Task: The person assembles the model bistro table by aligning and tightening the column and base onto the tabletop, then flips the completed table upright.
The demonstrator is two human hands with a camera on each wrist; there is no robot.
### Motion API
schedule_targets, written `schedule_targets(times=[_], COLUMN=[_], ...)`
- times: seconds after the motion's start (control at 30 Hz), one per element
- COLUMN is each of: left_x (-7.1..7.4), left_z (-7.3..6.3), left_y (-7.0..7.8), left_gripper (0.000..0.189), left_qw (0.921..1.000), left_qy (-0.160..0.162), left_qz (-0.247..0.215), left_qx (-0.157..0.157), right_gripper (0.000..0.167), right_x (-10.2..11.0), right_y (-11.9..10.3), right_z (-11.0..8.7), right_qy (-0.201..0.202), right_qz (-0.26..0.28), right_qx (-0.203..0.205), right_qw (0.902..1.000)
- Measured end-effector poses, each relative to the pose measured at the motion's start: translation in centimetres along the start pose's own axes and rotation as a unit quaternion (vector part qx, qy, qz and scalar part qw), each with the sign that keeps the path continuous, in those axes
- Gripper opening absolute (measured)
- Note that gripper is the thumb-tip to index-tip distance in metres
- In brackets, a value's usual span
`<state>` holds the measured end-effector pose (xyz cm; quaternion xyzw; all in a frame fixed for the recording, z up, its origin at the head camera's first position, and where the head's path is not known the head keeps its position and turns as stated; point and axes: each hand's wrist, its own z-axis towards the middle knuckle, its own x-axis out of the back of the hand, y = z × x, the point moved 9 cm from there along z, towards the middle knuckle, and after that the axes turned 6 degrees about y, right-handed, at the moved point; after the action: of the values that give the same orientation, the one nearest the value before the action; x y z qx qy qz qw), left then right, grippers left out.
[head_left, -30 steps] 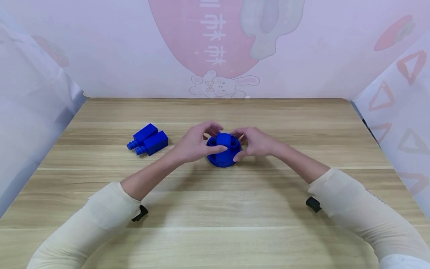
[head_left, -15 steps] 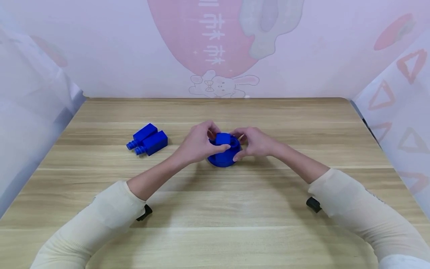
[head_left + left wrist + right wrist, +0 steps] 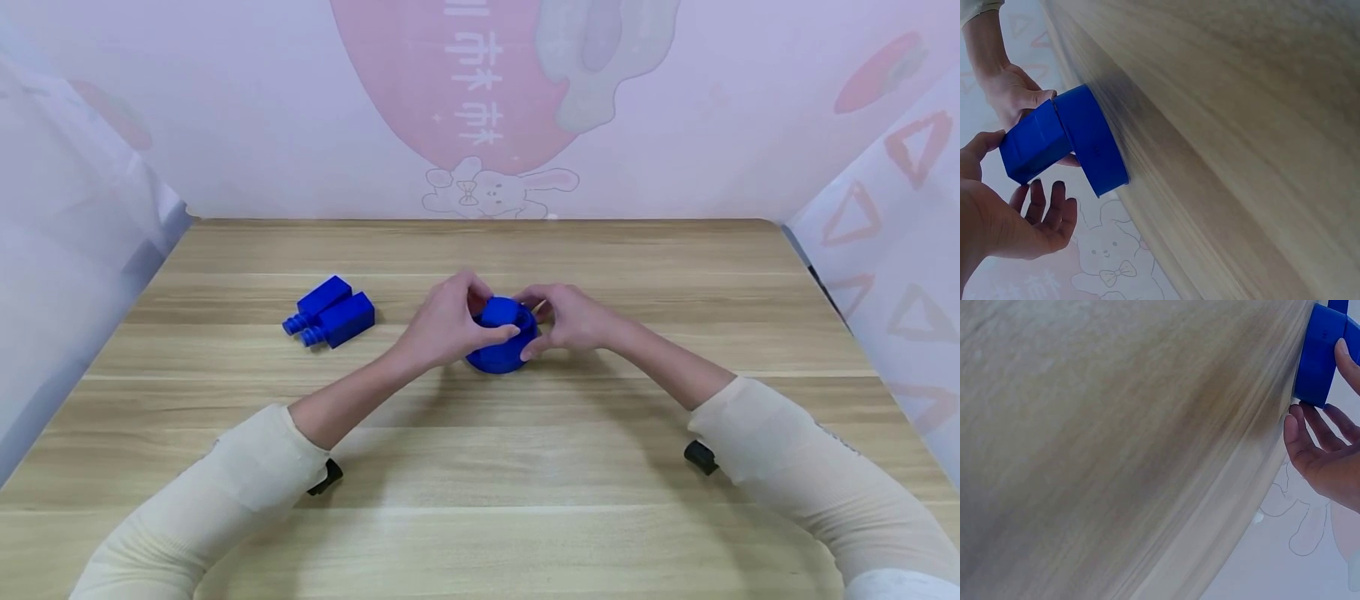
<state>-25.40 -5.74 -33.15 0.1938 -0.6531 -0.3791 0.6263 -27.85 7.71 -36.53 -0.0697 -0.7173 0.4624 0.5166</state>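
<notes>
A round blue base (image 3: 497,362) stands on the table, with socket-like holes in its top. From it rises a blue square block (image 3: 1036,142), seen side-on in the left wrist view. My left hand (image 3: 441,327) pinches this block between thumb and forefinger, the other fingers fanned behind it. On the opposite side my right hand (image 3: 576,317) grips the base, thumb on the near wall and fingers round the far side. The right wrist view shows that thumb on the base's wall (image 3: 1319,350). The block's lower end is hidden inside the base.
Two more blue square blocks (image 3: 348,318), each with a threaded end, lie side by side on the wooden table (image 3: 525,467) at the left. A printed white-pink backdrop (image 3: 262,125) stands along the table's far edge.
My left hand has shifted a little to the right and its thumb has swung further across the block, which has turned slightly. My right hand stays in place on the base.
</notes>
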Motion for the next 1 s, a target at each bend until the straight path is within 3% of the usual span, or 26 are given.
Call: schedule_targets(times=[0.3, 0.57, 0.67, 0.87, 1.0], left_x=[-0.6, -1.7, -1.9, -1.5, -1.2], left_z=[0.0, -0.9, -1.0, -0.8, -1.1], left_y=[1.4, 2.2, 2.2, 1.7, 2.0], left_gripper=[0.044, 0.042, 0.042, 0.052, 0.046], left_qw=[0.9946, 0.9761, 0.9765, 0.9888, 0.9859], left_qy=[-0.063, -0.157, -0.148, -0.083, -0.088], left_qz=[-0.050, -0.086, -0.079, -0.050, -0.052], left_qx=[-0.066, -0.123, -0.135, -0.114, -0.132], right_gripper=[0.073, 0.071, 0.070, 0.070, 0.072], right_x=[0.1, 0.1, 0.1, 0.1, 0.1], right_y=[0.0, 0.0, 0.0, 0.0, 0.0], right_z=[0.0, 0.1, 0.0, 0.0, 0.0], right_qy=[0.007, 0.006, 0.008, 0.009, 0.008], right_qz=[0.008, 0.005, 0.006, 0.003, -0.002], right_qx=[0.007, 0.016, 0.017, 0.015, 0.014], right_qw=[0.9999, 0.9998, 0.9998, 0.9998, 0.9999])
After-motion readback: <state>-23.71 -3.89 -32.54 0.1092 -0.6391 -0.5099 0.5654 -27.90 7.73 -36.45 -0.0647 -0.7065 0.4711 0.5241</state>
